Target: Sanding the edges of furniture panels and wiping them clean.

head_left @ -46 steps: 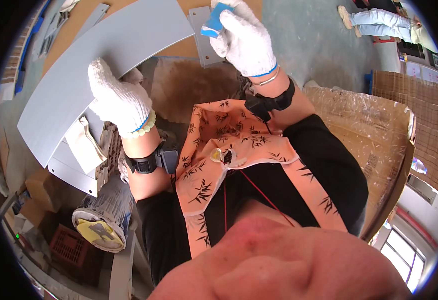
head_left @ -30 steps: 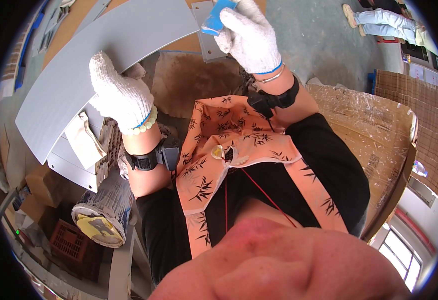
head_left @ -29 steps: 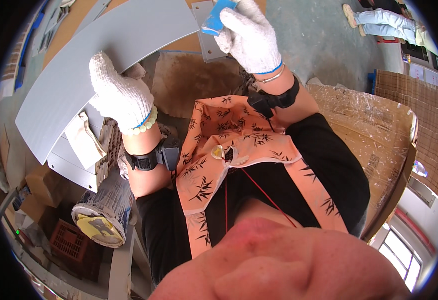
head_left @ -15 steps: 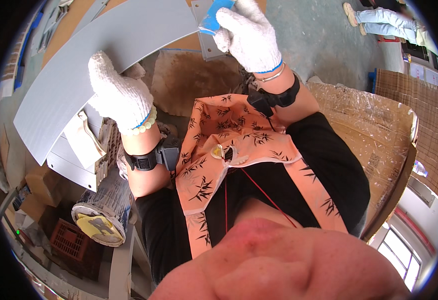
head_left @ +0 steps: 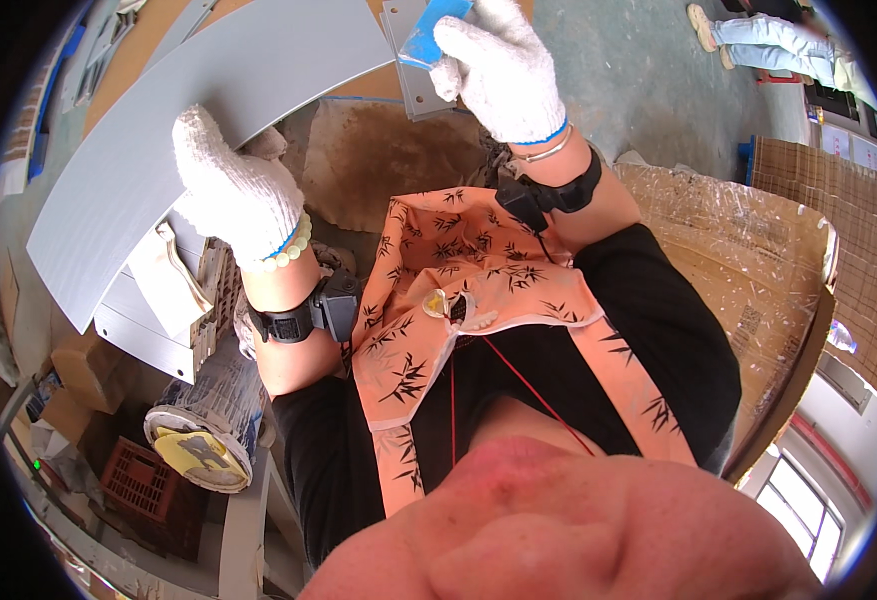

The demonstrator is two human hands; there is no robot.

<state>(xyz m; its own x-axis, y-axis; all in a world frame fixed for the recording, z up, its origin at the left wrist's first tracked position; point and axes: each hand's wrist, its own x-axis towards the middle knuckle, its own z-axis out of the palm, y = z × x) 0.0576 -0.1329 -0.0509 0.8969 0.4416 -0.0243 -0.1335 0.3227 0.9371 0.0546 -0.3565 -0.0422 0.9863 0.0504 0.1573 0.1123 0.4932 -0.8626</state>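
A long, flat grey panel [head_left: 209, 75] stretches across the upper left. My left hand [head_left: 244, 190], in a white knit glove, grips its near edge, thumb along the top face; the other fingers are mostly hidden. At the panel's right end, my gloved right hand [head_left: 507, 75] is closed around a flat blue piece [head_left: 427, 38], whose exact kind I cannot make out. Below that hand lie grey plates with small holes [head_left: 414, 100], partly covered by the panel.
More grey plates [head_left: 144, 335] lie under the panel at left, beside a paint-splashed bucket [head_left: 204, 460] and a red-brown plastic crate [head_left: 139, 480]. Worn cardboard [head_left: 729, 260] stands at my right. Another person's legs [head_left: 774, 45] show at the far right.
My left hand has shifted very slightly left on the panel. The right hand and blue piece have barely moved.
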